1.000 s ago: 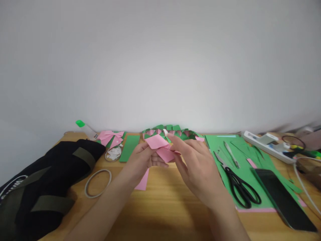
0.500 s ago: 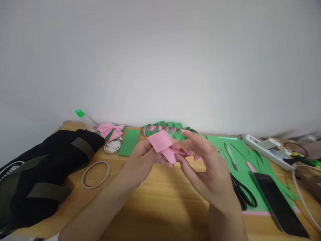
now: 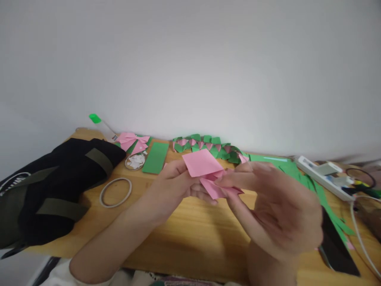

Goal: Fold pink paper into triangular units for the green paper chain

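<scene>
A folded pink paper (image 3: 204, 163), with a square flap on top and layered folds below, is held over the table between both hands. My left hand (image 3: 175, 182) is closed on its left side, thumb near the flap and fingers beneath. At the lower right folds, my right hand (image 3: 274, 202) pinches the paper between thumb and fingertips; the hand is slightly blurred. Behind the paper lies a zigzag folded strip of green and pink paper (image 3: 216, 145) along the wall.
At left lie a black bag (image 3: 56, 190), a tape ring (image 3: 115, 193), a tape roll with white scraps (image 3: 135, 161), a pink paper bow (image 3: 133, 142) and a green paper strip (image 3: 155, 158). At right are a phone (image 3: 336, 244), green sheets (image 3: 324, 198) and a white power strip (image 3: 324, 178).
My right hand has moved right and turned, its palm side showing more, and now covers the scissors and pen. The pink paper's lower folds spread further right. The view has tilted slightly down.
</scene>
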Demonstrator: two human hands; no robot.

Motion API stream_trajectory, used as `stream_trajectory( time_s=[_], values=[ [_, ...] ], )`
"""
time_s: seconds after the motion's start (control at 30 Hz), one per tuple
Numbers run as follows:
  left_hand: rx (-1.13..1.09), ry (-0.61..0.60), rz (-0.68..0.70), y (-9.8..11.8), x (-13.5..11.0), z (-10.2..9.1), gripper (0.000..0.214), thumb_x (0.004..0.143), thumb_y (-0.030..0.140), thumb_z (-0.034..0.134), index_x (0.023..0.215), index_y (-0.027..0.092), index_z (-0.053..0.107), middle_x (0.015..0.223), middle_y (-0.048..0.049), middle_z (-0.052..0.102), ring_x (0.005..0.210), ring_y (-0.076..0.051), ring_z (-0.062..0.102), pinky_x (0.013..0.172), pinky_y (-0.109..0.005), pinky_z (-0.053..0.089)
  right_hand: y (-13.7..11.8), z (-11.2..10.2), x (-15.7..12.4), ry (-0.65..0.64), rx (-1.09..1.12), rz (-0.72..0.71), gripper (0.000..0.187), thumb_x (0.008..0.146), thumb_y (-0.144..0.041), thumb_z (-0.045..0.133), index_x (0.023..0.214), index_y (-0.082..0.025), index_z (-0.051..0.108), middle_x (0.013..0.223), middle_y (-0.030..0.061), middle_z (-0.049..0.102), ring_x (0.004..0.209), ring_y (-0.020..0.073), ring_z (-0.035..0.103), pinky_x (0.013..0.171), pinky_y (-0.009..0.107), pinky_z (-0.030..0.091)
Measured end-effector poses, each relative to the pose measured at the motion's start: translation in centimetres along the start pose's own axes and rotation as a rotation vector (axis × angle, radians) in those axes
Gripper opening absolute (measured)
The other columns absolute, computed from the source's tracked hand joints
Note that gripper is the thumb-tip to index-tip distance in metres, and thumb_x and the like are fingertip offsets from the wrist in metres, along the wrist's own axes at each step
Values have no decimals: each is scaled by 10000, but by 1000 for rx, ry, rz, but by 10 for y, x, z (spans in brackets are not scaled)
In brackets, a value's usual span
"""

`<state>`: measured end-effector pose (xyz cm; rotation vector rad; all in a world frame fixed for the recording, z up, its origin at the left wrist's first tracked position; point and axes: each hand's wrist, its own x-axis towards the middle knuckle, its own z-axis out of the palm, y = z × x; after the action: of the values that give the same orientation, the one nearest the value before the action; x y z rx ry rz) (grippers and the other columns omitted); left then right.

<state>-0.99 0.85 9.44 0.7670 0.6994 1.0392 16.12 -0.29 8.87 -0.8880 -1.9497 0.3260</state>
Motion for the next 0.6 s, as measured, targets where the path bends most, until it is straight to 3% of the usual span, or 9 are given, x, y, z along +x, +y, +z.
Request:
stream_trajectory(
  time_s=[0.17,0.3,0.43,0.6],
  values=[
    [105,37,70,0,-2,2,126,779,198,706,674,197,775,611,-1,712,574,-132,667,553,-194,539,0,0,2,69,242,14,558,868,-150,663,1357,-365,501,907,9,732,824,229,695,838,477,551],
    [211,56,98,2,-6,4,256,823,93,618,678,223,784,606,37,715,562,-91,653,523,-138,500,2,1,1,83,550,195,261,964,-328,557,1209,-291,639,812,10,695,740,181,655,737,379,548],
    [244,48,131,3,-10,4,260,817,80,629,699,247,789,655,60,741,607,-86,671,535,-120,490,7,0,1,163,525,317,125,886,-196,666,925,-294,734,742,-14,622,711,143,568,634,281,484],
    [272,55,126,3,-12,3,224,804,96,646,719,241,795,682,34,759,654,-130,698,580,-162,518,9,-6,5,32,490,300,205,791,-90,722,844,-286,757,800,-5,614,886,156,550,776,300,486]
  ],
)
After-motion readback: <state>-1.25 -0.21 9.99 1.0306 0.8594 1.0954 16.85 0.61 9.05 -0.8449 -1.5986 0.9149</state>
